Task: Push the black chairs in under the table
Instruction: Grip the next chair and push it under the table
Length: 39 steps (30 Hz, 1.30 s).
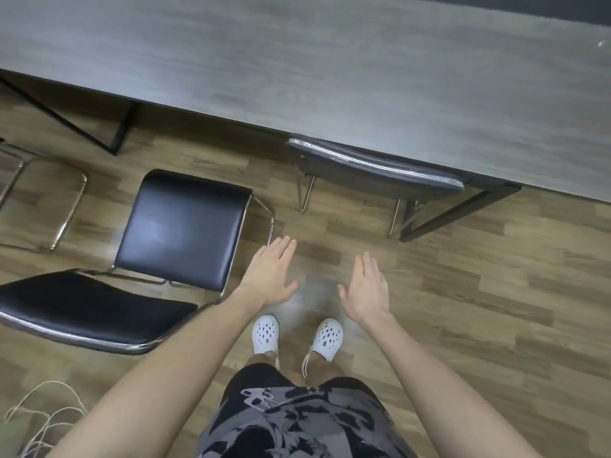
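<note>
- Patterned shorts (297,421), white clogs (265,333): person standing facing the table (330,77), well back from its near edge.
- Left hand (271,276), right hand (367,289): both flat, fingers straight, holding nothing, stretched toward the table.
- Black chair (180,226), chrome frame: standing clear of the table, seat fully exposed, backrest on the side away from the table.
- Second black chair (373,168): seat tucked under the table, backrest at its edge.
- Table: grey wood-grain top, black legs.
</note>
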{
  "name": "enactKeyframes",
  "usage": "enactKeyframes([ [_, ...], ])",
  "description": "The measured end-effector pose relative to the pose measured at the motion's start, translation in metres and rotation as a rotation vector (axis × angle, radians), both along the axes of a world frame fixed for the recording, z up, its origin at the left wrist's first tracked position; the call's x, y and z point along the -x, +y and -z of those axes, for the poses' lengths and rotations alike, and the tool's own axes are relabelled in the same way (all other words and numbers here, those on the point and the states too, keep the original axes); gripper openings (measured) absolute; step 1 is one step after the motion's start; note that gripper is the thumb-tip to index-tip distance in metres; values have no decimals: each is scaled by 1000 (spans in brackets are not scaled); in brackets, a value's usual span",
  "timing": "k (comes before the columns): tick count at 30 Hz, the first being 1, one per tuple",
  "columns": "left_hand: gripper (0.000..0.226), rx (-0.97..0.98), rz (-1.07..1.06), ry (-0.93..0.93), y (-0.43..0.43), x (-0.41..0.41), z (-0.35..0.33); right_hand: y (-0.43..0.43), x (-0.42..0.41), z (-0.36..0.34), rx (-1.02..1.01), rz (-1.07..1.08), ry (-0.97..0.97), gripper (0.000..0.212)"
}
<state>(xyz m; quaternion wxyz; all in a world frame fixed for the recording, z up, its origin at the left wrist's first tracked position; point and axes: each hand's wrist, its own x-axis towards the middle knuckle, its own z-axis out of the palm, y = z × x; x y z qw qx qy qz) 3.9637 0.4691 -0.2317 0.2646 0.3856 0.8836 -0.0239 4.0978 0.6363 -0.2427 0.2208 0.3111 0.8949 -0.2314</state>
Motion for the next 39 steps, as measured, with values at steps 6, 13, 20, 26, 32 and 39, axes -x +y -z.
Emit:
enactKeyframes([
  [6,85,39,-39,0,-38,-12,7,-30,-2,5,21,-59,-12,77],
  [13,85,11,-72,12,-82,-2,11,-73,8,6,-6,-100,2,76],
  [20,83,7,-22,44,-138,35,16,-139,38,10,-19,-95,-2,73],
  [26,82,-4,-10,14,-209,72,21,-213,68,14,-1,-97,-30,67],
  [32,82,-31,24,-36,-282,111,27,-298,100,15,2,-61,-40,65],
  [39,76,-41,96,-61,-344,129,27,-369,119,8,-1,0,-43,64],
])
